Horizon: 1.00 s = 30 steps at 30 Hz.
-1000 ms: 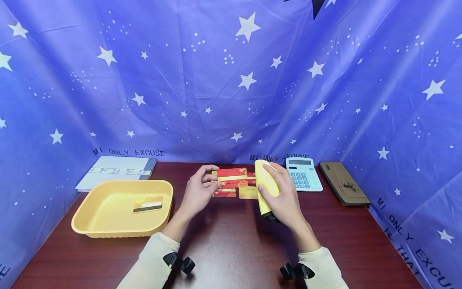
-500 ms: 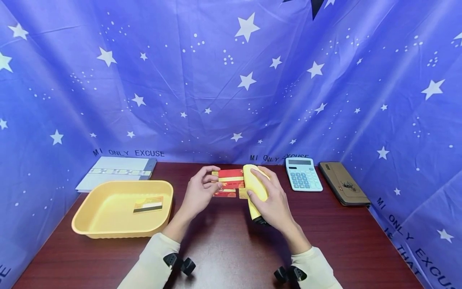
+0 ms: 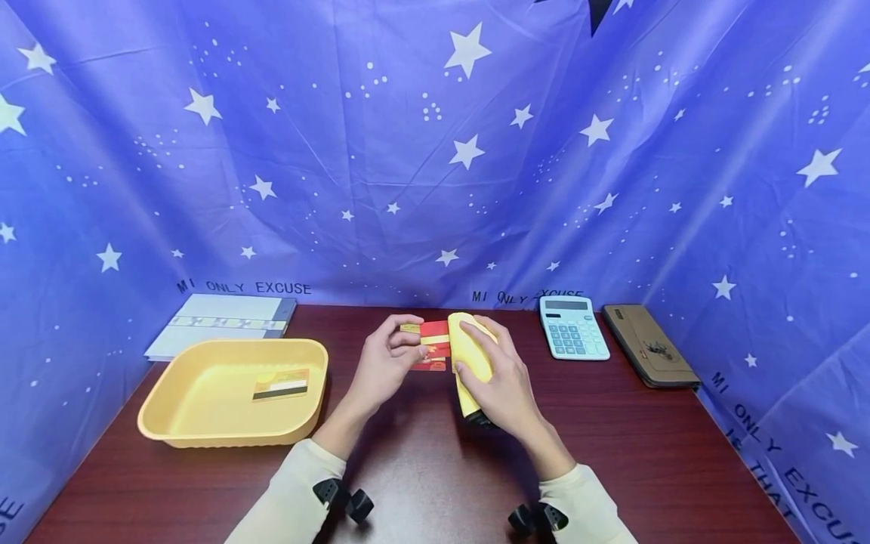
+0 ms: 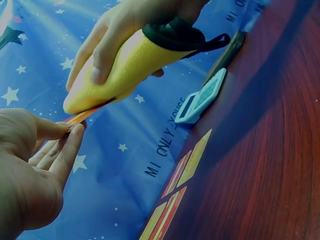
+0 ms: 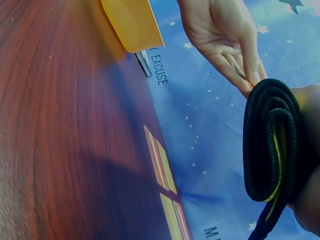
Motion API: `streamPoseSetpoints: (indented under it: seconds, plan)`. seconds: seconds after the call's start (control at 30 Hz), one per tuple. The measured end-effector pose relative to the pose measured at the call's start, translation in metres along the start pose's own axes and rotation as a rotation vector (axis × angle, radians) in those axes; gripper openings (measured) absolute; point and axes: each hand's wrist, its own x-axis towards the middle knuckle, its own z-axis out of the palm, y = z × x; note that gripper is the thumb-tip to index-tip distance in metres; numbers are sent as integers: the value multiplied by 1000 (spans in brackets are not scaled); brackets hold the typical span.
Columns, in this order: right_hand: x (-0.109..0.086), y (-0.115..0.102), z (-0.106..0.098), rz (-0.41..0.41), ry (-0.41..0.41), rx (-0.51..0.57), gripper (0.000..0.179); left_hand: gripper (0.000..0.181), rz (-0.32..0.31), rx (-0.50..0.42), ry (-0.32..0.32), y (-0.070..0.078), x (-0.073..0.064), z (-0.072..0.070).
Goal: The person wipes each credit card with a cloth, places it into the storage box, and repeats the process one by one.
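My left hand (image 3: 384,359) pinches a red and yellow card (image 3: 433,330) by its left end, thumb against fingertips. My right hand (image 3: 501,378) grips a folded cleaning cloth (image 3: 467,347), yellow outside and black inside, with a hanging loop visible in the left wrist view. The cloth covers the right part of the held card, which is raised above the table in the left wrist view. Below it, several red and yellow cards (image 4: 175,212) lie on the table in rows; in the head view they are mostly hidden by the hands and cloth.
A yellow plastic basket (image 3: 224,440) stands left with one striped card (image 3: 280,385) inside. Behind it lies a white and grey notebook (image 3: 220,310). A light blue calculator (image 3: 574,332) and a brown wallet (image 3: 649,347) lie back right, near the starry curtain (image 3: 408,151).
My right hand has moved left with the cloth, which now covers more of the held card. My left hand keeps its pinch and has shifted slightly right.
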Motion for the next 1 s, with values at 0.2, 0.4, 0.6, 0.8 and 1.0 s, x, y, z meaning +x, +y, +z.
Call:
streamPoseSetpoints:
  seconds: [0.2,0.4,0.6,0.8,1.0]
  plan:
    - [-1,-5,8,-39,-4,1,63,46,-13,-19,-8,-1,0,1]
    - [-1,-11,13,-62,-8,20,64,46,-6,-35,-21,-1,0,2]
    - [-1,-15,18,-100,-2,15,63,46,4,-39,-24,-1,-1,2]
    - [-1,-10,13,-93,-40,22,65,46,16,-20,-31,2,-2,2]
    - [-1,-5,8,-77,-67,44,71,46,15,0,-46,5,-3,1]
